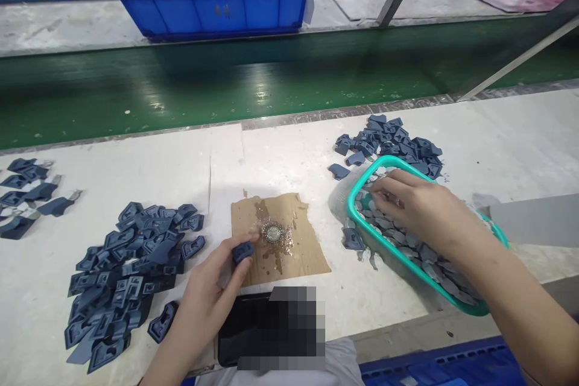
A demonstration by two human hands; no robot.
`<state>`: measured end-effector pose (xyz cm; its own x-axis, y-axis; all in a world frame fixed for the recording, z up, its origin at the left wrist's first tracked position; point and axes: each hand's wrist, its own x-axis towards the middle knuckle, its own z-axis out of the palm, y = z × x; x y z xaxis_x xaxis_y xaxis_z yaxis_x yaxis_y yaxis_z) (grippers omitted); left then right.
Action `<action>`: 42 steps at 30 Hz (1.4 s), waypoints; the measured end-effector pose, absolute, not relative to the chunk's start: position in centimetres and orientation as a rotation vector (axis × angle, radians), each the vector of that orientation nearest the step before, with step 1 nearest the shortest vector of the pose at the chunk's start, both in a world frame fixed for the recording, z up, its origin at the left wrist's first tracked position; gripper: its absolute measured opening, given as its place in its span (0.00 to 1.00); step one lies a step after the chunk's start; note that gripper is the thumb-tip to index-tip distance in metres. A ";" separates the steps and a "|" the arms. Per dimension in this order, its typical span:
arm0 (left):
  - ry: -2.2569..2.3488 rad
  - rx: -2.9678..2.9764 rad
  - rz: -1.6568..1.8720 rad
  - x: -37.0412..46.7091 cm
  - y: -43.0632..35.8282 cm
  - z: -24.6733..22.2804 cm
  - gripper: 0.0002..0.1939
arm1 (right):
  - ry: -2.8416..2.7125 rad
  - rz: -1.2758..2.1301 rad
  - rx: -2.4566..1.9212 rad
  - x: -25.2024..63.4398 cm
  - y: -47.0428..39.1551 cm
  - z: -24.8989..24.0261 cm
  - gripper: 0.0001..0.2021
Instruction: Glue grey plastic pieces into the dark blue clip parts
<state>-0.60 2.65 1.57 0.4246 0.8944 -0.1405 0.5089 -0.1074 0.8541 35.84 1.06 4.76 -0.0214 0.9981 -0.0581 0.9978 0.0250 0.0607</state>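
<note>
At far left on the white worktop (pixel 172 169): one small cluster of dark blue moulded parts (pixel 27 193), mixed with pale pieces and set apart from the rest, perhaps to keep the lot separate.

Next, one large heap of loose dark blue parts (pixel 131 265), beside the left forearm, evidently for easy reach.

Left hand (pixel 217 277): one dark blue part (pixel 243 252) pinched between thumb and fingers, at the cardboard's left edge; the fingertip hold seems meant to leave its face accessible.

Centre: one brown cardboard sheet (pixel 312 253), wet-spotted, probably laid to protect the surface; upon it, one small round object (pixel 273 231) ringed by glistening droplets. Below, one black-screened device (pixel 253 325), partly pixelated.

Right: one farther heap of dark blue parts (pixel 384 139), behind a teal-rimmed basket (pixel 357 187) of flat grey pieces (pixel 411 247), angled conveniently towards the right arm.

Right hand (pixel 411 199): inside the basket, fingers drawn together; whether they grip a piece cannot be told.
</note>
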 end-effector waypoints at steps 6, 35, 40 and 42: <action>1.180 2.036 0.463 -0.9 2.4 1.3 0.16 | 2.129 -0.193 2.237 35.5 0.4 4.0 0.18; 1.106 1.230 0.807 0.6 4.3 4.1 0.10 | 2.149 -2.747 2.232 24.6 2.6 6.6 0.08; 1.092 1.163 0.854 1.2 5.4 4.1 0.11 | 1.895 -2.984 2.047 22.8 4.7 5.2 0.07; 1.109 1.179 0.852 1.3 5.7 3.8 0.12 | 1.892 -2.967 2.051 22.7 5.2 4.4 0.06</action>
